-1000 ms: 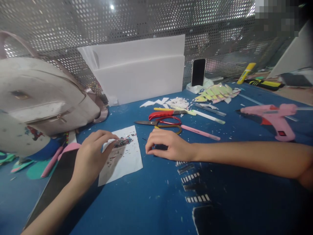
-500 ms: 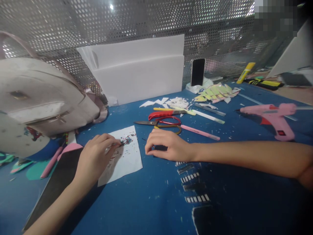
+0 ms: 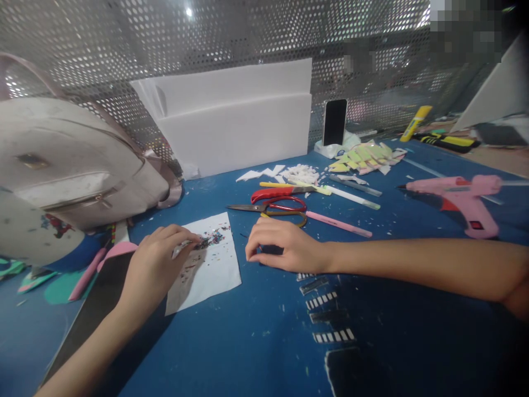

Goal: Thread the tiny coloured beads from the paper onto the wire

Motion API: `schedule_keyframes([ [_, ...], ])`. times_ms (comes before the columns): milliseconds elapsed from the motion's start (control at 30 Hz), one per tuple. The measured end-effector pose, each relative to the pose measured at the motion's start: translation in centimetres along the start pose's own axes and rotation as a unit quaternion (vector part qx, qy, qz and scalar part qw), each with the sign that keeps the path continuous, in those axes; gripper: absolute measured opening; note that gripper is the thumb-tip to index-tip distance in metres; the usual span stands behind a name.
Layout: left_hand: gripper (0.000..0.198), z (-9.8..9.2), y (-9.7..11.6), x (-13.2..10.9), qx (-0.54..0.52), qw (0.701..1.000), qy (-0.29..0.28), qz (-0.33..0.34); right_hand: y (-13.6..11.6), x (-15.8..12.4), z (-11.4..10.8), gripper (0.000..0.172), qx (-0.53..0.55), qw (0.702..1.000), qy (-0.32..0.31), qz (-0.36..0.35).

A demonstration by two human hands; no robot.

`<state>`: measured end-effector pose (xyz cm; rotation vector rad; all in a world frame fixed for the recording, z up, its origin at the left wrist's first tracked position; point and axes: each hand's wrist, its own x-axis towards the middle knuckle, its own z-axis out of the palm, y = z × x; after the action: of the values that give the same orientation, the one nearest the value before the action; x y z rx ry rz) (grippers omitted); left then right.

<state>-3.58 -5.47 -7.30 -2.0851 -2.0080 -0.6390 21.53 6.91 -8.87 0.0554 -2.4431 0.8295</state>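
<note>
A white paper sheet (image 3: 212, 264) lies on the blue table (image 3: 264, 342) with a small heap of coloured glitter bits (image 3: 211, 239) near its top. My left hand (image 3: 155, 264) rests on the sheet's left edge, fingers pinched together at the heap; what they grip is too small to name. My right hand (image 3: 283, 245) lies to the right of the sheet, fingers curled over a small dark object (image 3: 270, 250) on the table. Red-handled scissors (image 3: 275, 201) lie just behind that hand.
A pale backpack (image 3: 70, 165) fills the left. White foam boards (image 3: 235, 118) stand at the back, a phone (image 3: 334, 121) propped beside them. A pink glue gun (image 3: 463, 198), pens (image 3: 339, 223), paper scraps (image 3: 363, 157), and striped dark strips (image 3: 326, 300) lie around.
My left fingertips have shifted slightly over the glitter heap, pinching at it. My right hand has not moved.
</note>
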Motion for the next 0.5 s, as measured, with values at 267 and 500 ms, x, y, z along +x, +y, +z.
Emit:
schedule_keyframes([
  [267,0.019,0.8,-0.6,-0.3,0.027,0.999,-0.029,0.028,0.0,0.0,0.0,0.007,0.005,1.0,0.002,0.001],
  [500,0.02,1.1,-0.2,-0.4,0.028,0.999,-0.03,0.02,-0.1,0.1,-0.1,0.009,0.004,1.0,-0.001,0.002],
])
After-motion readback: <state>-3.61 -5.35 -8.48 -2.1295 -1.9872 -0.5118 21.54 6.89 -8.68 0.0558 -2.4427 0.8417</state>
